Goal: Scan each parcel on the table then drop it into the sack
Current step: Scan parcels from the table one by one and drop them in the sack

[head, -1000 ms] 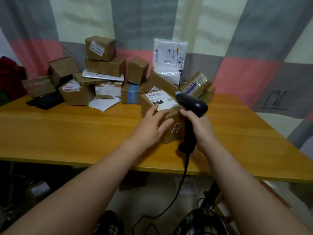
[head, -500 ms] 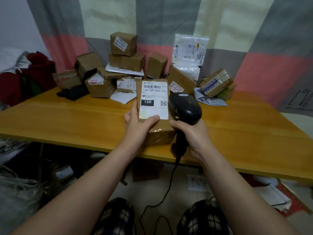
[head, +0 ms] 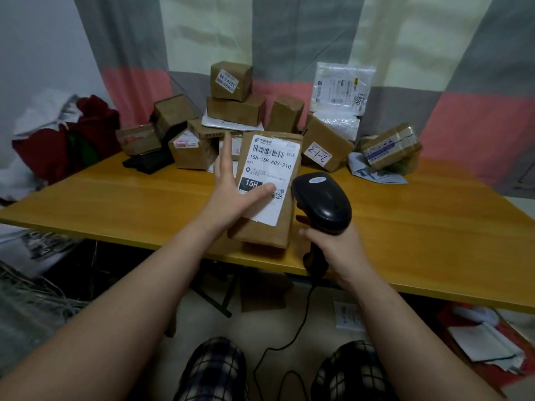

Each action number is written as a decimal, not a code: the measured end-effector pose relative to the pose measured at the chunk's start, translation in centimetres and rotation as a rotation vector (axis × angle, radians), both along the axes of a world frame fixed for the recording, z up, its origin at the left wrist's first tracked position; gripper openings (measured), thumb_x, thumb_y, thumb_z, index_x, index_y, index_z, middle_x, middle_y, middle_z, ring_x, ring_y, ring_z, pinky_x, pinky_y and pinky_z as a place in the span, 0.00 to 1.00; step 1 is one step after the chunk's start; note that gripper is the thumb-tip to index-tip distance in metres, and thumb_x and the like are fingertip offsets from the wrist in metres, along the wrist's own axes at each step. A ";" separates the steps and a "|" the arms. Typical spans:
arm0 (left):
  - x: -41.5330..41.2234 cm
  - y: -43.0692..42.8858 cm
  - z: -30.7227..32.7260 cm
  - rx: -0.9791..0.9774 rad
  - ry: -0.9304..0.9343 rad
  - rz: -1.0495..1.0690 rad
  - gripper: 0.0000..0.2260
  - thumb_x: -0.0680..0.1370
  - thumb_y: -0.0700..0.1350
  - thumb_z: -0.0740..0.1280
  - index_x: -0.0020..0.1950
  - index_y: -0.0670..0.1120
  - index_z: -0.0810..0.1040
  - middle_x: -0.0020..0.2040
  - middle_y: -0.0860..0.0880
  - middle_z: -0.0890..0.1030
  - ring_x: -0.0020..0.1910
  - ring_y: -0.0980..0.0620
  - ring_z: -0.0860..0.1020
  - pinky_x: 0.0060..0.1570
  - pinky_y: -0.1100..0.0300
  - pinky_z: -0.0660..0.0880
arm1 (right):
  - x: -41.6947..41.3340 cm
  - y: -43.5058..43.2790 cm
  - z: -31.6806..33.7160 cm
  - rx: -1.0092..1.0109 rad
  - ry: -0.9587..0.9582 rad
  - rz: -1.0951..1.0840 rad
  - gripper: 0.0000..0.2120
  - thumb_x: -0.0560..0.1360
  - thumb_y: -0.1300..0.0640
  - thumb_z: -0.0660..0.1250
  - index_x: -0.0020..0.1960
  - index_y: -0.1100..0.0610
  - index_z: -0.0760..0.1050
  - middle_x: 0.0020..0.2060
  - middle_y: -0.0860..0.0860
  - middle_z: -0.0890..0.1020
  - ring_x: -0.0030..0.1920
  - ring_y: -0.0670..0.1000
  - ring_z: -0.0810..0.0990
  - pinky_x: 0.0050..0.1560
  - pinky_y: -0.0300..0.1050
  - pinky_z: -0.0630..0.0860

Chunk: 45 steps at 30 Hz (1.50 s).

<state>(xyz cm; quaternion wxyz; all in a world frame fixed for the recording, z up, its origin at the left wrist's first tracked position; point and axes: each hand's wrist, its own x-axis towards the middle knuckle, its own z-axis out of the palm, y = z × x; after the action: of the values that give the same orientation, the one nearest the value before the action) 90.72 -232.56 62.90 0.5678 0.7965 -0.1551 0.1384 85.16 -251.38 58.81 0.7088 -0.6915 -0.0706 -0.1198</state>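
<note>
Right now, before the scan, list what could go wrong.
1. The left hand pinches the parcel, thumb in front, one finger splayed free, near the table's front edge; it may slip off.
2. The thumb lies on the label beside the QR code; it could block a read.
3. The scanner in the right hand sits beside the parcel, seemingly not aimed at the barcode; it might catch a label in the pile behind.

We can't see most of the left hand [head: 231, 195] fingers, they go behind the parcel [head: 269, 227]; the label [head: 270, 169] small print under the code is too fine to read. Right hand [head: 335, 247] covers the scanner [head: 321, 201] handle; its cable [head: 305, 311] runs off the bottom edge. Labels on the back pile [head: 234, 110] are blurred
</note>
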 end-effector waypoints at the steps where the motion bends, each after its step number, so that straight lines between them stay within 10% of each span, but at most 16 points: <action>1: 0.4 0.0 0.6 0.059 -0.046 -0.014 0.51 0.69 0.52 0.77 0.75 0.65 0.39 0.79 0.51 0.47 0.77 0.50 0.52 0.72 0.50 0.53 | 0.1 0.2 0.1 0.007 0.002 -0.007 0.19 0.68 0.70 0.73 0.47 0.47 0.77 0.46 0.47 0.83 0.52 0.47 0.82 0.54 0.45 0.77; 11: -0.3 -1.8 -0.4 -0.055 0.004 -0.052 0.45 0.75 0.49 0.72 0.77 0.60 0.41 0.60 0.58 0.64 0.61 0.57 0.69 0.65 0.52 0.71 | 0.8 0.0 2.1 0.228 0.041 -0.031 0.15 0.70 0.66 0.73 0.54 0.54 0.79 0.47 0.52 0.86 0.50 0.51 0.85 0.49 0.47 0.81; 16: -0.2 -0.9 0.8 -0.043 -0.041 -0.013 0.45 0.73 0.45 0.73 0.76 0.61 0.43 0.65 0.51 0.57 0.63 0.55 0.66 0.42 0.76 0.73 | 0.0 0.1 1.9 0.142 0.002 0.010 0.18 0.68 0.72 0.73 0.49 0.51 0.78 0.40 0.43 0.86 0.44 0.43 0.84 0.40 0.36 0.79; 21: -0.3 1.0 2.0 0.052 -0.040 -0.131 0.36 0.72 0.41 0.74 0.73 0.56 0.59 0.71 0.50 0.63 0.43 0.63 0.80 0.35 0.70 0.76 | -0.5 0.0 2.2 0.069 -0.021 -0.008 0.20 0.68 0.74 0.71 0.45 0.48 0.76 0.37 0.41 0.83 0.37 0.36 0.81 0.35 0.30 0.76; 24: -0.6 1.6 2.5 0.165 -0.115 -0.078 0.35 0.72 0.43 0.75 0.73 0.51 0.59 0.69 0.50 0.66 0.50 0.67 0.76 0.44 0.71 0.74 | -0.5 0.7 3.1 -0.059 -0.063 -0.089 0.17 0.69 0.69 0.73 0.46 0.48 0.77 0.41 0.42 0.81 0.39 0.34 0.80 0.38 0.28 0.75; 28: -0.3 2.1 2.1 0.421 -0.181 0.157 0.38 0.68 0.57 0.76 0.73 0.56 0.60 0.72 0.52 0.65 0.71 0.48 0.60 0.68 0.50 0.58 | -1.7 1.3 3.6 -0.231 -0.139 -0.292 0.15 0.69 0.55 0.76 0.54 0.53 0.79 0.47 0.47 0.82 0.49 0.43 0.79 0.42 0.30 0.72; 33: -1.0 2.1 2.5 0.323 -0.229 0.069 0.37 0.67 0.52 0.78 0.71 0.48 0.63 0.68 0.49 0.68 0.67 0.52 0.67 0.69 0.49 0.65 | -4.8 1.4 4.2 -0.277 -0.170 -0.213 0.08 0.67 0.50 0.74 0.42 0.52 0.80 0.30 0.45 0.80 0.36 0.48 0.80 0.36 0.42 0.75; 45: -2.1 1.2 2.9 0.494 -0.284 0.158 0.39 0.67 0.56 0.77 0.71 0.48 0.63 0.68 0.49 0.70 0.66 0.49 0.69 0.67 0.45 0.66 | -7.7 1.4 4.5 -0.303 -0.132 -0.247 0.08 0.69 0.51 0.73 0.38 0.55 0.79 0.29 0.53 0.81 0.34 0.57 0.82 0.38 0.59 0.80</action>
<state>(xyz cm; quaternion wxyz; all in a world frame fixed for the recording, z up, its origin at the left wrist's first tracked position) 88.58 -231.34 65.77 0.3169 0.8927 -0.1996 0.2505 77.50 -249.99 63.29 0.5704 -0.7844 -0.0488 -0.2387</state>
